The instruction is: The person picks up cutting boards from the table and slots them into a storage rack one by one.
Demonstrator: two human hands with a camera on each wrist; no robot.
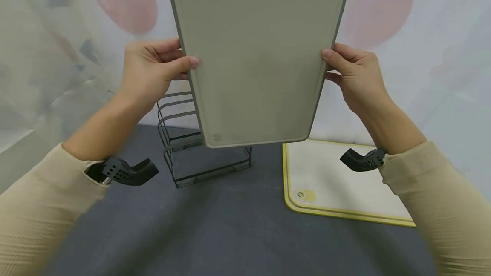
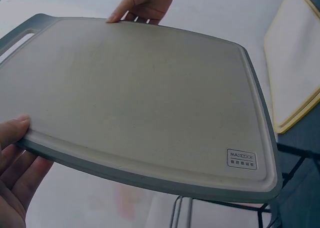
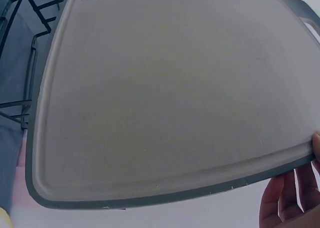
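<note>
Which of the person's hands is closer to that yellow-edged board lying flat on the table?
Right. The right hand hangs just above the yellow-edged board; the left hand is across the grey board, above the wire rack.

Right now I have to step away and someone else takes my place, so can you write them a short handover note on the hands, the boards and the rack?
Left hand: grips the left edge of the grey cutting board, thumb on its face.
Right hand: grips the right edge the same way.
The grey cutting board is held upright in the air, its lower edge above the wire rack and not yet in a slot.
The wire rack stands on the dark table, with no board in the slots in view.
A yellow-rimmed board lies flat on the table to the right.
Done: grey board lifted. Probably left: lower it into a rack slot.
</note>
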